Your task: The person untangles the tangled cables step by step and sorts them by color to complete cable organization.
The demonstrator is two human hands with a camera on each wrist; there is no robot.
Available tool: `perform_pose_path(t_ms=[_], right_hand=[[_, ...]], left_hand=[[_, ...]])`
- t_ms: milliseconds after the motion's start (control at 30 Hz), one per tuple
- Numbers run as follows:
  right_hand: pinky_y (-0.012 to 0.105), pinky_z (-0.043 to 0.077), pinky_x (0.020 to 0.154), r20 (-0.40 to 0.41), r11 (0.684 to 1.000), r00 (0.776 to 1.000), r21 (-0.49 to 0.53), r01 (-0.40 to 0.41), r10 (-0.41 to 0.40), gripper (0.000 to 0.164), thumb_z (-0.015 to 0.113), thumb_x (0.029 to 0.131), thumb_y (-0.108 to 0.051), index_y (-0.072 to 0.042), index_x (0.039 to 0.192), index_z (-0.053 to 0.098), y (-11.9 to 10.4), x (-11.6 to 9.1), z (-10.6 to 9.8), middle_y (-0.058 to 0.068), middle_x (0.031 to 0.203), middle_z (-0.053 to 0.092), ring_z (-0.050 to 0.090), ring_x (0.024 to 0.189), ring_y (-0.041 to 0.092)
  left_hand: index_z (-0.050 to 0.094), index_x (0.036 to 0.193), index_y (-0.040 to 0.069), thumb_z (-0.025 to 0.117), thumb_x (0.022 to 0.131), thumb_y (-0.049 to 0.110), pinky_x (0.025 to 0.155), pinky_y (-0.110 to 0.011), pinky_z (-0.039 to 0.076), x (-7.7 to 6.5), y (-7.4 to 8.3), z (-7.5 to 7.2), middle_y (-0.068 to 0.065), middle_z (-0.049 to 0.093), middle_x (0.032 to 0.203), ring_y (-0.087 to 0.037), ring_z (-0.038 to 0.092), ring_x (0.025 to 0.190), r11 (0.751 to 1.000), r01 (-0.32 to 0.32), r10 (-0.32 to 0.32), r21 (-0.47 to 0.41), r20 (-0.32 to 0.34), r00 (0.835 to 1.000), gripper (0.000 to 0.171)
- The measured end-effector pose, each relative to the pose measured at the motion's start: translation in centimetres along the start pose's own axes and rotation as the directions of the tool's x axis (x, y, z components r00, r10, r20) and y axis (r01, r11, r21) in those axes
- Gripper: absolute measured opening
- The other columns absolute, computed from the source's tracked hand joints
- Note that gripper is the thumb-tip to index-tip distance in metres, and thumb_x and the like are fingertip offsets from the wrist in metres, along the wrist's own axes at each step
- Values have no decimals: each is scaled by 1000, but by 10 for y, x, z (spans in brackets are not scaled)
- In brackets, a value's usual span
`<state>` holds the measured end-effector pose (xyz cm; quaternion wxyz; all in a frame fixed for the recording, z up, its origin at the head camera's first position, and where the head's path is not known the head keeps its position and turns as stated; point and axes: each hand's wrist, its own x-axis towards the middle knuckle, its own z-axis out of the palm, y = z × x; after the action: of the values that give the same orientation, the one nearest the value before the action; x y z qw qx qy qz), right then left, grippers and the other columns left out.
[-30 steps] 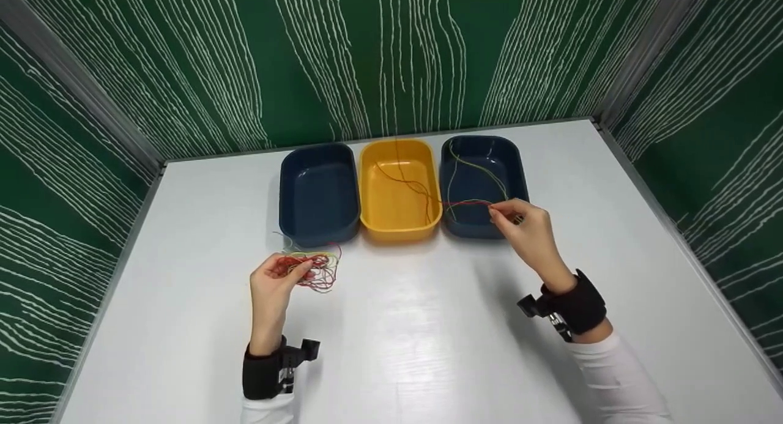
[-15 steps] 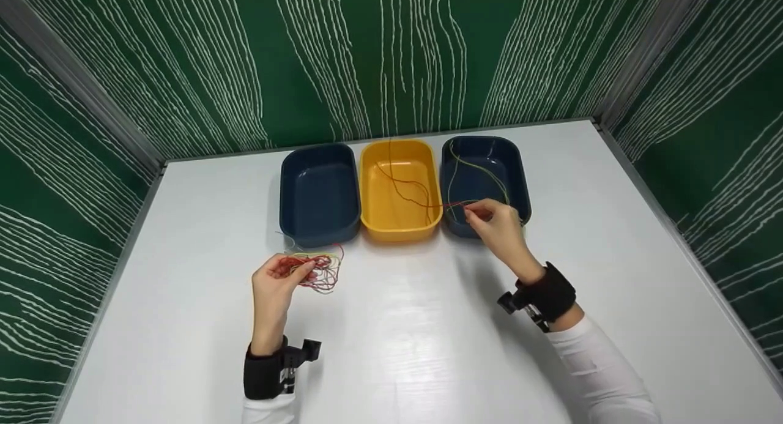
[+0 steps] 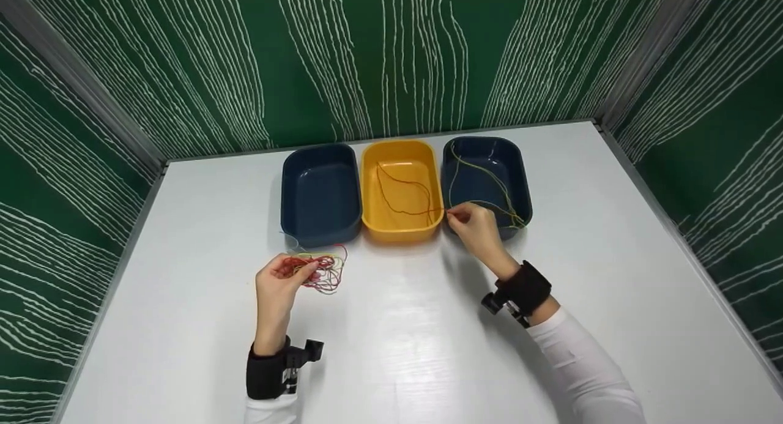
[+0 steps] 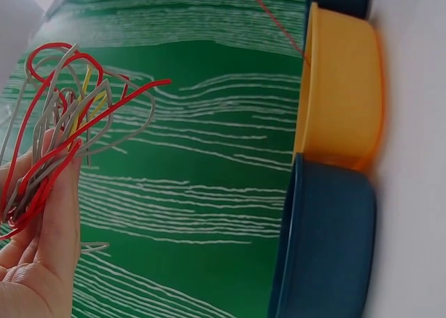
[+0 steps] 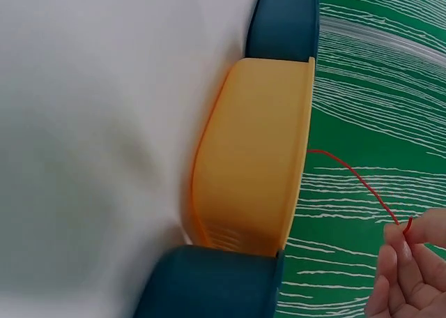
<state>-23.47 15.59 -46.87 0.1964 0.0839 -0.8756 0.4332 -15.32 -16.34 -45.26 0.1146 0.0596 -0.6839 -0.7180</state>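
My left hand holds a loose tangle of thin red, grey and yellow wires in front of the left blue bin; in the left wrist view, loops of the tangle stick up past the thumb. Between thumb and fingertips, my right hand pinches one end of a red wire near the rims where the yellow and right blue bins meet. In the right wrist view that red wire runs over the yellow bin's rim. The rest of it curves inside the yellow bin.
Three bins stand side by side at the table's back: the left blue bin, the yellow one, and the right blue bin. Yellow-green wires lie in the right blue bin. A green wall with white lines rises behind the white table.
My right hand has moved left from over the right blue bin toward the yellow bin, still pinching the red wire, which has sunk lower into the yellow bin. The left hand has barely moved.
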Motion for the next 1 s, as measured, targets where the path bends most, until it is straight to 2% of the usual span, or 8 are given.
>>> perform_pose_path(t_ms=[200,367,533,700,833,1000], right_hand=[[26,45,60,15,1000,1000,-18,21,-20,8,64,78,1,6,82,69,2,5,12,16,72,66,60,65,24],[25,44,59,32,999,999,-28,39,-38,8,64,77,1,6,81,69,4,10,19,16,72,66,60,64,24],[26,45,59,80,1000,997,-22,6,-4,10,63,80,0,8,84,68,5,17,24,18,75,66,59,65,23],[33,49,63,143,999,990,-42,-11,17,10,63,81,-1,8,85,68,8,24,29,19,79,66,59,69,25],[39,46,73,168,996,986,-91,24,-9,9,65,80,-2,6,83,69,12,28,34,18,82,65,58,79,29],[42,40,76,189,985,980,-153,84,-55,10,68,79,-4,4,82,71,15,34,41,18,84,63,53,83,32]], left_hand=[[61,85,-9,72,73,-4,59,-22,51,0,1,0,0,62,70,-10,60,61,1000,9,-9,5,0,1000,17],[61,84,-6,71,73,-5,58,-23,51,0,1,1,-1,63,69,-12,61,58,1000,7,-6,-26,14,1000,15],[61,83,-5,70,73,-6,58,-25,52,0,1,2,-2,63,69,-13,62,56,998,3,-1,-56,30,1000,14],[60,85,-7,70,74,-7,58,-26,53,0,0,3,-4,63,69,-14,62,56,997,11,-8,-73,42,999,15],[60,85,-8,69,74,-8,58,-26,53,0,-1,3,-3,63,69,-14,62,55,997,6,-2,-81,52,999,15],[60,82,-8,69,74,-9,58,-26,53,-1,-2,4,-2,64,67,-13,62,56,996,-4,10,-93,67,998,12]])
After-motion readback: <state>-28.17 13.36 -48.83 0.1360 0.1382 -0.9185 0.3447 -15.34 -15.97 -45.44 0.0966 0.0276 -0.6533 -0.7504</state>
